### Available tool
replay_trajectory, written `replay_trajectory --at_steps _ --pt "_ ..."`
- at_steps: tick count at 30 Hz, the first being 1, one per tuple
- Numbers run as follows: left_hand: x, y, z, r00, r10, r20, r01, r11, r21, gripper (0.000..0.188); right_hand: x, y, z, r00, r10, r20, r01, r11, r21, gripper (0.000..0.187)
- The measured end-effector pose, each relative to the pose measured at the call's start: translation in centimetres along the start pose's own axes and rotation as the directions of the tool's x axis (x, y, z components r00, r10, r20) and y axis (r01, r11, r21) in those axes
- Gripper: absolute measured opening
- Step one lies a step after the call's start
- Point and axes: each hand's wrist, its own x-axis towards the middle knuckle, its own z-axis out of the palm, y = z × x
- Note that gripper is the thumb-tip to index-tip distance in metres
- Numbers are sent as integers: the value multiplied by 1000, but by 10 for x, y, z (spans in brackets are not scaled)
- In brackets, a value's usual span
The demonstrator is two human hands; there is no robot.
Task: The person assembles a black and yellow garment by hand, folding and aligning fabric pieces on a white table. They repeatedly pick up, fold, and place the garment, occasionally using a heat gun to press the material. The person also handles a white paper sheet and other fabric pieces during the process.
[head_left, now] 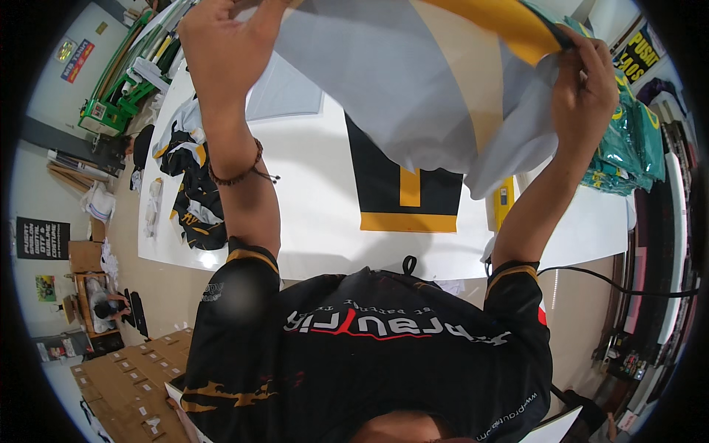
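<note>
Raised near the top edge, my left hand (233, 44) is closed on one end of a pale grey cloth (384, 81) with a cream stripe and an orange and black border; some of its fingertips are cut off by the frame. My right hand (586, 85) pinches the other end by its dark and orange edge. Stretched between both hands, the cloth hangs in loose folds above the table. Partly hidden beneath it, a black fabric piece (377, 188) with an orange stripe and orange hem lies flat.
A heap of black, white and orange garments (193, 173) lies on the left of the white table (303, 199). Near my right forearm is a yellow object (504, 201). Green plastic-wrapped packs (628, 148) stand at the right. Cardboard boxes (133, 380) are at lower left.
</note>
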Motion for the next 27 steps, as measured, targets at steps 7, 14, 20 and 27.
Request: replay_trajectory --at_steps 7,14,20,27 --pt "31 -34 33 873 -405 272 411 911 36 24 6 83 58 905 402 143 -422 892 163 26" --pt "9 -162 143 719 -543 434 695 557 -456 28 -4 135 144 531 612 586 -847 405 345 39" --pt "37 -89 127 951 -286 121 305 787 -537 31 22 124 113 781 433 450 -574 213 791 35" --pt "-58 -40 89 939 -320 130 336 762 -554 20 -43 99 57 719 554 419 -618 235 750 22"
